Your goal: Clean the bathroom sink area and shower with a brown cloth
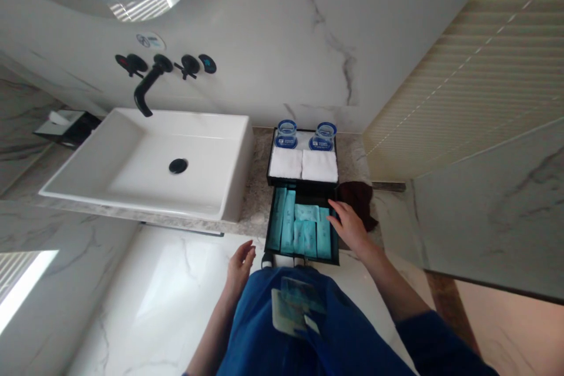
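- Hangs the right hand point(348, 224) at the right edge of the black drawer point(335, 247), fingers parted, nothing gripped – hard to tell whether fingertips touch the rim.
- Holds the left hand point(241, 262) left of the drawer, clear of it, loosely curled and seemingly unladen.
- Lays turquoise packets point(288, 223) inside the drawer – long ones at left and right, shorter ones between.
- Sets white cloths point(320, 165) and two glasses point(286, 131) in the black tray point(282, 180) just behind.
- Bunches a dark brown cloth point(361, 202) to the right.
- Places the white sink point(207, 158) farther left, under a black tap point(147, 85).
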Demonstrator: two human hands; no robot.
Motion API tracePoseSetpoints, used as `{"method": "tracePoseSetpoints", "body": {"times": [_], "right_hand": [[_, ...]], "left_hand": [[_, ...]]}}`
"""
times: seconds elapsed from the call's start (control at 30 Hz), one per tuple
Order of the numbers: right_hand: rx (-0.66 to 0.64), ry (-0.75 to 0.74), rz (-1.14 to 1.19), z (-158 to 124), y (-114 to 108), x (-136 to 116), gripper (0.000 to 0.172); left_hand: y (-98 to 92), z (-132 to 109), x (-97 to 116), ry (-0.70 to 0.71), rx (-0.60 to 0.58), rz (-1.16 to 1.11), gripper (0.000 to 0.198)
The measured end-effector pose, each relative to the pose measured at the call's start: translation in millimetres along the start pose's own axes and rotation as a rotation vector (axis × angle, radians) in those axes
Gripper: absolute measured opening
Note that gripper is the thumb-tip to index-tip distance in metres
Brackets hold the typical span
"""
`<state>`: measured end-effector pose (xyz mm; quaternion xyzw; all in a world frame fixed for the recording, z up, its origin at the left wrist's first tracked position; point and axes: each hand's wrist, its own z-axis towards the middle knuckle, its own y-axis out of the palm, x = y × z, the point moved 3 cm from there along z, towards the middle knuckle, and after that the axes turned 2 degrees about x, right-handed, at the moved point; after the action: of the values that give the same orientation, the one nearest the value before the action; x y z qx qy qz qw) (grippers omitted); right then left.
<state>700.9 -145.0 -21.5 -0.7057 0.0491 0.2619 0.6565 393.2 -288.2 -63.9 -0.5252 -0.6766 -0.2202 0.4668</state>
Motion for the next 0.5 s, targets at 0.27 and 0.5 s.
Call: {"method": "tracePoseSetpoints", "body": {"times": [0.27, 0.5], "right_hand": [[-0.337, 0.242, 0.219, -108.4, 35.9, 16.8, 0.076], [-0.410, 0.237, 0.147, -91.9, 36.0, 11.2, 0.064]], "left_hand": [[33.8, -5.5, -9.8, -0.030, -0.057, 0.012, 0.084], [42.5, -2.3, -11.5, 0.007, -0.007, 0.111, 0.077]]}}
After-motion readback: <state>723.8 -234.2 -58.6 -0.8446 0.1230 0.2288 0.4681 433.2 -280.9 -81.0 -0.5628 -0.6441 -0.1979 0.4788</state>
